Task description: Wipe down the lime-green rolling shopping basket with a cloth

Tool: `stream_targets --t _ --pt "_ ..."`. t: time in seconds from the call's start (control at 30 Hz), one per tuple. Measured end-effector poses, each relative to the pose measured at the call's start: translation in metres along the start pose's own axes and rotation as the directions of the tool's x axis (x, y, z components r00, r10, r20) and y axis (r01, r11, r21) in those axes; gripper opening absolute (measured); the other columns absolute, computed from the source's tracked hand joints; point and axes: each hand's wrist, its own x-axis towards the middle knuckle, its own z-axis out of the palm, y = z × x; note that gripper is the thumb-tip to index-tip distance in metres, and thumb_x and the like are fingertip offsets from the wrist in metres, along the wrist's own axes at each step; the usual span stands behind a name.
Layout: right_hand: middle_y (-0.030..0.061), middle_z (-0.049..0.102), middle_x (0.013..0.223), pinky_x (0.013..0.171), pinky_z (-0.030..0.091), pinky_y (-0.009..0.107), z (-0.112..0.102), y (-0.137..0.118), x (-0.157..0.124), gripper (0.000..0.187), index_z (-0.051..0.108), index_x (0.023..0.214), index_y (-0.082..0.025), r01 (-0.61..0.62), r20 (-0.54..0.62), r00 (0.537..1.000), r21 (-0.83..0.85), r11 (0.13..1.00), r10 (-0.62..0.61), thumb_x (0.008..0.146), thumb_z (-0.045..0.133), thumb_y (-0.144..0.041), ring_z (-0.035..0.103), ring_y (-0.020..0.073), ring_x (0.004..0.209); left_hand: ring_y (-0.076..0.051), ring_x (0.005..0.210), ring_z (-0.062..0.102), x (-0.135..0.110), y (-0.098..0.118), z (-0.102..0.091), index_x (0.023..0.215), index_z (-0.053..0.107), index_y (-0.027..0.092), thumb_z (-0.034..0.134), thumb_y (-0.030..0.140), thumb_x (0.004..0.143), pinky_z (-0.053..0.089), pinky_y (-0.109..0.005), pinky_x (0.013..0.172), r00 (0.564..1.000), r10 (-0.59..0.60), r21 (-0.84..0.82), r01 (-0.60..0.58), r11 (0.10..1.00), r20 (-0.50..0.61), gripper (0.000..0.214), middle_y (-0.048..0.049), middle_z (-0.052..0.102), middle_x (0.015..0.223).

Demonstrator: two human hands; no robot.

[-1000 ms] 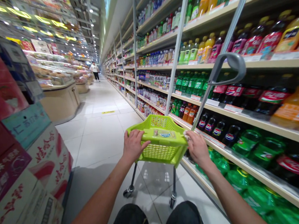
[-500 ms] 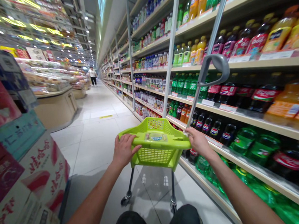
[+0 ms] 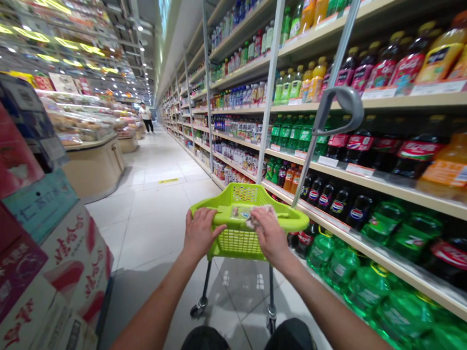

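Note:
A lime-green basket cart [image 3: 237,237] on small wheels stands in the aisle before me, its grey pull handle [image 3: 341,106] raised to the right. My left hand [image 3: 200,231] grips the basket's near left rim, fingers curled over the edge. My right hand [image 3: 268,235] rests on the middle of the near rim and presses a small whitish wipe or tissue [image 3: 259,214] against it, fingers closed on it.
Shelves of soft-drink bottles [image 3: 336,195] run close along the right. Stacked printed cartons [image 3: 46,258] stand at the left, with a counter [image 3: 94,164] beyond. The tiled aisle [image 3: 152,200] stretches ahead; a person [image 3: 147,117] walks far down it.
My right hand has slid left from the basket's right corner to the middle of the near rim, carrying the wipe. My left hand keeps its grip.

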Motion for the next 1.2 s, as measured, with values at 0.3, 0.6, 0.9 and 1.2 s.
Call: stream_targets --t 0.3,0.6,0.9,1.2 --pt "0.0119 0.055 0.118 0.094 0.037 0.048 -0.030 0.053 -0.023 0.041 0.050 0.116 -0.016 0.016 -0.069 0.997 -0.213 0.977 -0.032 0.076 0.039 -0.010 0.047 0.0225 0.113 -0.024 0.106 0.047 0.000 0.002 -0.004 0.105 0.052 0.021 0.050 0.049 0.076 0.022 -0.047 0.099 1.000 -0.017 -0.027 0.017 0.999 0.014 0.040 -0.0074 0.058 0.107" --pt "0.0097 0.053 0.122 0.100 0.034 0.043 0.028 -0.017 0.007 0.046 0.051 0.116 -0.016 0.240 0.021 0.971 -0.078 0.968 -0.239 0.075 0.034 -0.004 0.041 0.0191 0.120 -0.024 0.104 0.048 0.000 0.006 -0.006 0.104 0.053 0.021 0.052 0.046 0.075 0.023 -0.047 0.099 1.000 -0.023 -0.023 0.023 0.999 0.003 0.038 -0.0074 0.059 0.106" --pt "0.0121 0.054 0.119 0.097 0.035 0.047 -0.008 0.024 -0.007 0.043 0.050 0.115 -0.016 0.002 -0.027 1.000 -0.115 0.993 -0.005 0.075 0.038 -0.009 0.046 0.0217 0.114 -0.024 0.106 0.047 -0.003 0.007 -0.007 0.105 0.052 0.021 0.052 0.047 0.075 0.021 -0.047 0.100 0.999 -0.032 -0.021 0.032 0.999 0.011 0.040 -0.0073 0.058 0.106" --pt "0.0120 0.053 0.121 0.100 0.033 0.045 0.014 -0.013 0.009 0.043 0.053 0.113 -0.014 0.195 0.096 0.977 -0.056 0.979 -0.189 0.073 0.038 -0.006 0.044 0.0212 0.116 -0.025 0.105 0.047 -0.005 0.010 -0.009 0.105 0.053 0.021 0.052 0.048 0.075 0.023 -0.047 0.099 1.000 -0.021 -0.017 0.021 1.000 0.000 0.041 -0.0073 0.059 0.105"
